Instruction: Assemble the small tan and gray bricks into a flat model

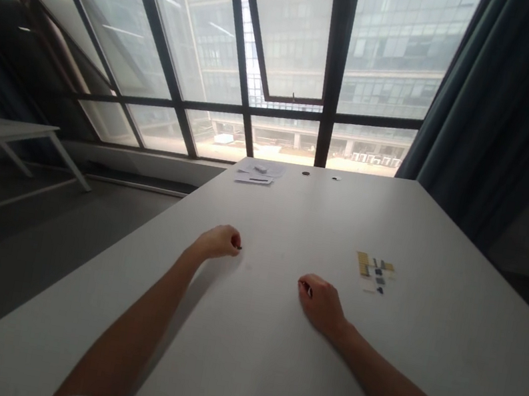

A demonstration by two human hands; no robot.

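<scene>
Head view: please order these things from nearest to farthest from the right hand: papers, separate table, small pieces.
1. Small pieces, right of the right hand.
2. Papers, farther ahead, to the left.
3. Separate table, at the picture's left edge.

The table top [289,229] is seen as smooth and softly glossy, while the curtain [502,109] is made of matt cloth. The sheets [275,169] are seen as matt paper; glass panes [290,26] are held in metal-looking frames [335,68].

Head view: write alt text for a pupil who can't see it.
The left hand pinches a tiny dark item over a white table; the right hand is curled. Small yellow and dark pieces lie to its right, windows beyond.
</scene>
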